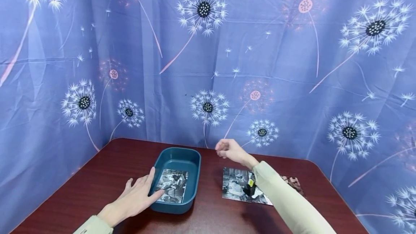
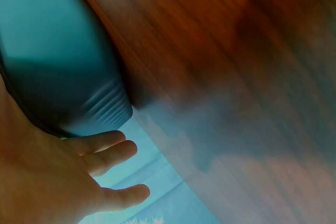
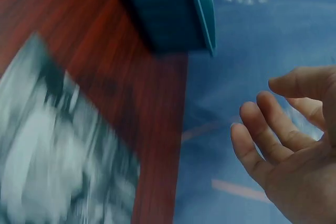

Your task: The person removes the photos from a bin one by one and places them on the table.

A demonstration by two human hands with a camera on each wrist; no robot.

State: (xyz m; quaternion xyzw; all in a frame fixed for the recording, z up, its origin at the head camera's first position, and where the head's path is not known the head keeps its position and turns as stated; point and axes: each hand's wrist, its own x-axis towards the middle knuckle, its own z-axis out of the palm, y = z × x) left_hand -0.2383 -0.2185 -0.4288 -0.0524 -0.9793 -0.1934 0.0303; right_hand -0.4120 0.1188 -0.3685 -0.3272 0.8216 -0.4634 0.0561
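Touching teal bin (image 1: 172, 208), left hand (image 1: 138, 195) spread, right hand (image 1: 232, 150) loosely curled

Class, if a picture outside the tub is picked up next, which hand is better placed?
Probably the right hand: it looks empty and is nearer the pictures outside the tub; the left hand is at the tub's opposite side.

Head view forward and down, wrist views close, all sharing bin (image 1: 172, 208)

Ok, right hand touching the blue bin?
Apart. The head view shows tabletop between the right hand and the blue bin; the right wrist view shows a gap too.
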